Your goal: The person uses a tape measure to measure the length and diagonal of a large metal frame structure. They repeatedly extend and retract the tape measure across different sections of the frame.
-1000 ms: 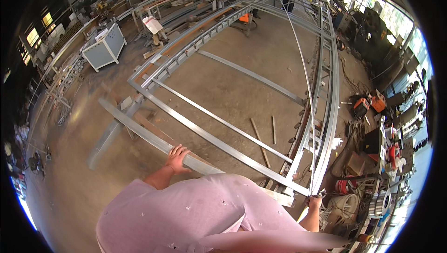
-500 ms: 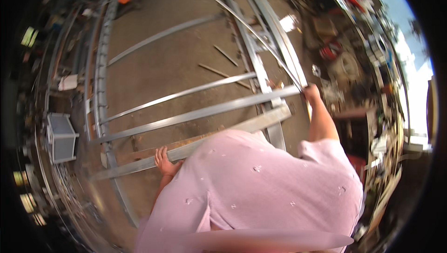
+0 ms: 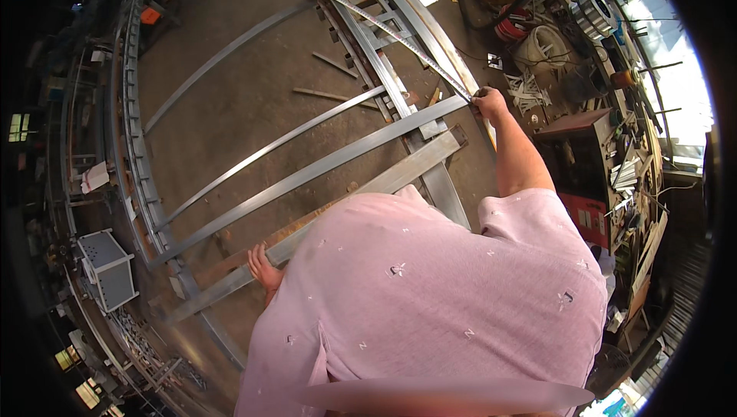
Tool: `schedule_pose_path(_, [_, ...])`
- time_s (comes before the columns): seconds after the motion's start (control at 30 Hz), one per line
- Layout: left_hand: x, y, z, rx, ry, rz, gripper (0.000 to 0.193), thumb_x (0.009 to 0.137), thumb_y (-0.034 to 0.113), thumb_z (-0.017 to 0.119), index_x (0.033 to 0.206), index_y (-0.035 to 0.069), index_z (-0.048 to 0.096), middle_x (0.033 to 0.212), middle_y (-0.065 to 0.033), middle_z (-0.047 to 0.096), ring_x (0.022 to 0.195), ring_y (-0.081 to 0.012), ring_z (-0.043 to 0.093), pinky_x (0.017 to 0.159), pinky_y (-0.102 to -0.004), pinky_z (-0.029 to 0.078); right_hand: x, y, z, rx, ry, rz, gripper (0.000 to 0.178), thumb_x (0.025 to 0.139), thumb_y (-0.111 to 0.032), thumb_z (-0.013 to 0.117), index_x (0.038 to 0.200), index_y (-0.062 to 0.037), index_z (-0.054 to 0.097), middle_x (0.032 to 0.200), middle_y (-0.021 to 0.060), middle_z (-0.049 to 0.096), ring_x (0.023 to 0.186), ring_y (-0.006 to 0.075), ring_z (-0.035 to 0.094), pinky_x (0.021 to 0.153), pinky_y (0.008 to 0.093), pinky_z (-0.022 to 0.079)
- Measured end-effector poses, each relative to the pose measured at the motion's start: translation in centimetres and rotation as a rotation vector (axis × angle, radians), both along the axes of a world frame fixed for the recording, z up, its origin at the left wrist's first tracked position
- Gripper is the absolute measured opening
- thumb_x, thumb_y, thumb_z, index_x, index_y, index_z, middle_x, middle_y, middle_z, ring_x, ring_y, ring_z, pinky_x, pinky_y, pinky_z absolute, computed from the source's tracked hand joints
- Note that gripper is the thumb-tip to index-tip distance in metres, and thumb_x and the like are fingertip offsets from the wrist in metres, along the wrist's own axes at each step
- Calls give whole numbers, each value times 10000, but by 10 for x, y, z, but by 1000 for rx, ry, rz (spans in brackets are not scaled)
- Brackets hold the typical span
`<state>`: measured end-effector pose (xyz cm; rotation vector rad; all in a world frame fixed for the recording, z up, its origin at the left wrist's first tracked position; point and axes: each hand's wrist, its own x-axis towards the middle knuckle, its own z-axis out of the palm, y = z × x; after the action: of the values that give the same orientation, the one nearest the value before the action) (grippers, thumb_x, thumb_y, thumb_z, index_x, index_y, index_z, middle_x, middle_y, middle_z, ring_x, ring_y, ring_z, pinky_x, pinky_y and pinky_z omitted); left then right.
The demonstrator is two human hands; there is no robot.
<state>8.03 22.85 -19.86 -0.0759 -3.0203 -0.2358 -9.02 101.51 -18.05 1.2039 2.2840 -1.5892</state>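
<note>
A pale, marked measuring tape (image 3: 376, 22) stretches diagonally over a large grey metal frame lying low above the floor. Its near end is pinched in my right hand (image 3: 489, 102), at the right end of a long square steel tube (image 3: 307, 172). My left hand (image 3: 265, 271) rests with fingers spread on a nearer, wider metal bar (image 3: 219, 292), its wrist partly hidden behind my pink shirt. The tape's far end runs out of view at the top. A thinner metal bar (image 3: 265, 146) crosses the frame just beyond the square tube.
A slotted side rail (image 3: 130, 110) bounds the frame on the left. Loose strips (image 3: 338, 97) lie on the brown floor inside it. Outside stand a grey metal box (image 3: 111, 279) at left, a red-and-dark cabinet (image 3: 576, 156) and a white bucket (image 3: 543, 49) amid clutter at right.
The view has turned, so the frame and both hands appear shifted left. My right hand stays at the tube's end with the tape, and my left hand stays on the bar.
</note>
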Motion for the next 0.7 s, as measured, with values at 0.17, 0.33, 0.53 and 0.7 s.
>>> schedule_pose_path(0.17, [0,2,4,8,-11,-5,1071,631,715,816,1473,135,496,1475,-83,504,1450,-391,364,1196,-564,268,-2,-3,6,-39,-13,-63,127,909,-50,743,843,4,649,716,94,670,615,194,666,530,353,566])
schedule_pose_path(0.33, [0,5,7,47,-36,9,1063,613,639,857,1478,143,490,1487,-81,491,1465,-389,340,1207,-570,247,-1,7,6,-9,-107,-18,167,907,-70,758,828,46,668,733,124,680,586,216,663,492,369,548])
schedule_pose_path(0.53, [1,3,6,38,-55,23,1069,604,613,869,1488,155,480,1497,-81,480,1476,-387,322,1216,-570,231,-5,-1,16,-10,-146,-88,210,908,-72,760,788,74,667,724,136,670,563,229,642,459,373,509])
schedule_pose_path(0.7, [0,5,6,52,-56,23,1066,597,586,879,1488,158,481,1500,-76,480,1482,-383,314,1221,-573,219,-3,-6,18,-80,-74,-131,222,916,-57,751,778,89,657,709,138,654,542,234,620,446,376,481])
